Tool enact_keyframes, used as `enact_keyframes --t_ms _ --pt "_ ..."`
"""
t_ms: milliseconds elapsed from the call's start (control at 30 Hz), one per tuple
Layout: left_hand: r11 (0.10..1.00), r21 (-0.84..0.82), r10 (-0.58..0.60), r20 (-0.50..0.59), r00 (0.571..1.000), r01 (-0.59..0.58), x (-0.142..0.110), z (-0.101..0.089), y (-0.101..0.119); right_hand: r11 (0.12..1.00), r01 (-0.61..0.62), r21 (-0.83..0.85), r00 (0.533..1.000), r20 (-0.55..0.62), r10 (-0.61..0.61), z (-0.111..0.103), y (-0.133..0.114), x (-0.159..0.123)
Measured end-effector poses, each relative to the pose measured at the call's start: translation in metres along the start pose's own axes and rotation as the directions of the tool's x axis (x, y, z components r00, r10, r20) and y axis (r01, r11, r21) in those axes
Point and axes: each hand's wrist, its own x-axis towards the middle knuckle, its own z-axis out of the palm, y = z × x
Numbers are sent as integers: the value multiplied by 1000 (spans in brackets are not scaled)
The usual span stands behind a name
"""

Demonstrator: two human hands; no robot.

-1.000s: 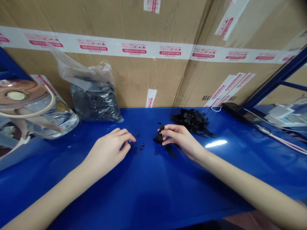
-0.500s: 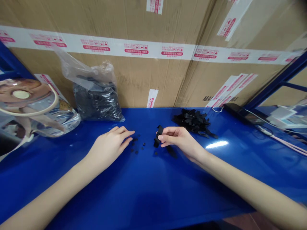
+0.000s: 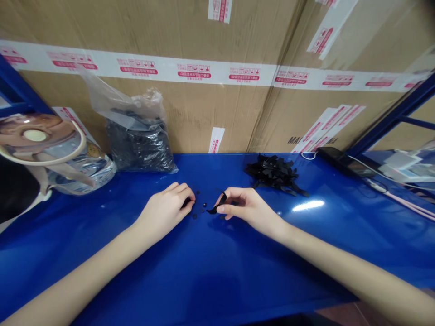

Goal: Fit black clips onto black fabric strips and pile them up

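Note:
My right hand [image 3: 250, 207] pinches a thin black strip [image 3: 215, 208] between thumb and fingers; its curved free end points left. Just left of the strip, several small dark round pieces [image 3: 204, 205] lie scattered on the blue tabletop [image 3: 204, 262]. My left hand [image 3: 168, 206] is at the left edge of these pieces. Its thumb and index fingertips are drawn close together, and whatever is between them is too small to make out. Behind my right hand sits a loose pile of similar black strips [image 3: 273, 174].
A clear plastic bag of black pieces [image 3: 141, 145] stands back left, beside a transparent bottle [image 3: 81, 170] with a carry strap. Large cardboard boxes [image 3: 217, 108] wall off the back. A black phone-like device [image 3: 345, 162] and cables lie at the right, near a blue metal frame [image 3: 384, 118].
My left hand has moved slightly right, its fingertips coming closer together at the small pieces. My right hand has lowered a little, and the strip has turned so its end points left.

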Motion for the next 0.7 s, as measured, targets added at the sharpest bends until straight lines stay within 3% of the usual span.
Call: enact_keyframes --t_ms 400,567,700 --pt "939 267 208 63 976 -217 6 -2 1 993 -9 -115 999 45 15 4 -2 -4" --pt "978 114 172 34 984 -175 4 -1 -5 991 17 -134 999 50 -11 3 -3 -6" --pt "978 -207 -31 0 1000 31 3 -2 -2 991 33 -132 998 50 -27 4 -2 -6"
